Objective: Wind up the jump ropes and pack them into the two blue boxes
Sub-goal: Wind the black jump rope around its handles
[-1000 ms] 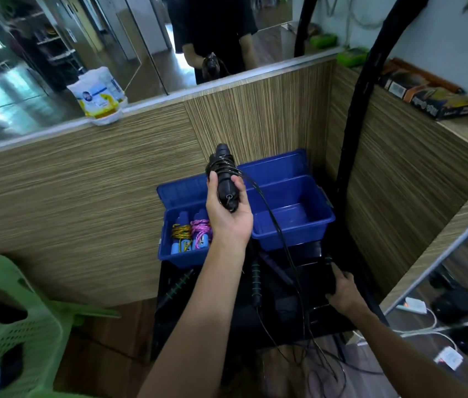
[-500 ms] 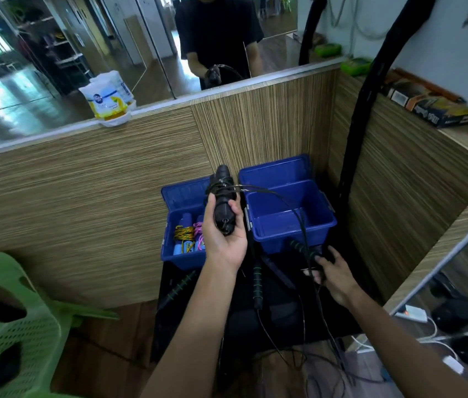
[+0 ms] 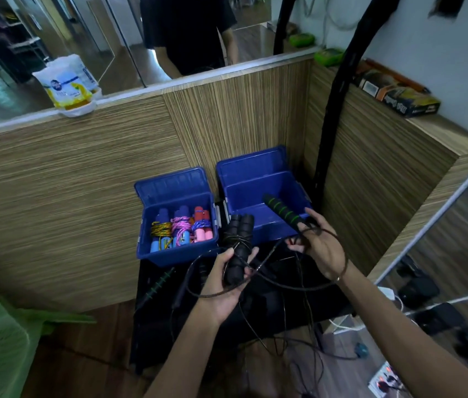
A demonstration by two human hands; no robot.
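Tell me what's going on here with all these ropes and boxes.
A person is packing jump ropes. The left hand grips a wound black rope bundle; the right hand holds a green-striped black handle with loose cord trailing. The left blue box holds three wound colourful ropes; the right blue box looks empty.

The left hand [image 3: 225, 278] grips 2 black foam handles [image 3: 238, 248] wound with black cord, held upright just in front of the boxes; the right hand [image 3: 321, 249] holds a black handle with green rings [image 3: 283, 211], tilted over the front rim of the right blue box [image 3: 258, 182]; loose black cord [image 3: 281, 285] loops between both hands; the left blue box [image 3: 169, 186] holds 3 wound ropes, yellow [image 3: 161, 228], pink [image 3: 181, 225] and blue-corded [image 3: 201, 224]; both boxes stand against a striped wood panel [image 3: 83, 182].
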